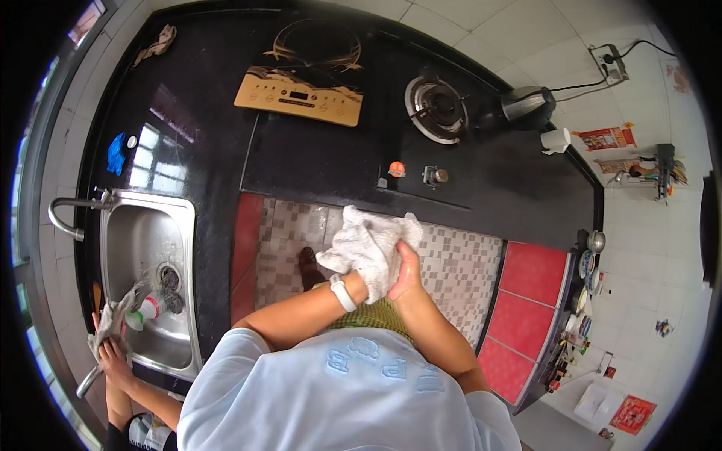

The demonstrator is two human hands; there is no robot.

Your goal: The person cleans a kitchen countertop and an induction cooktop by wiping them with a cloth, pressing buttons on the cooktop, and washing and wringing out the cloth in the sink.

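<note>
A whitish towel (370, 244) is bunched in front of my body, over the gap between counter and floor. My left hand (356, 284), with a white watch band (342, 295) at the wrist, is mostly covered by it, so the fingers are hidden. From the right side, my right hand (407, 272) grips the towel, thumb pressed along its edge.
Another person's hands (113, 361) hold a greyish cloth (113, 331) by the steel sink (189, 301), where a plastic bottle (150, 307) lies. The black counter (203, 161) carries an induction cooker (297, 96), a gas burner (436, 109), a kettle (528, 107) and a white cup (556, 140).
</note>
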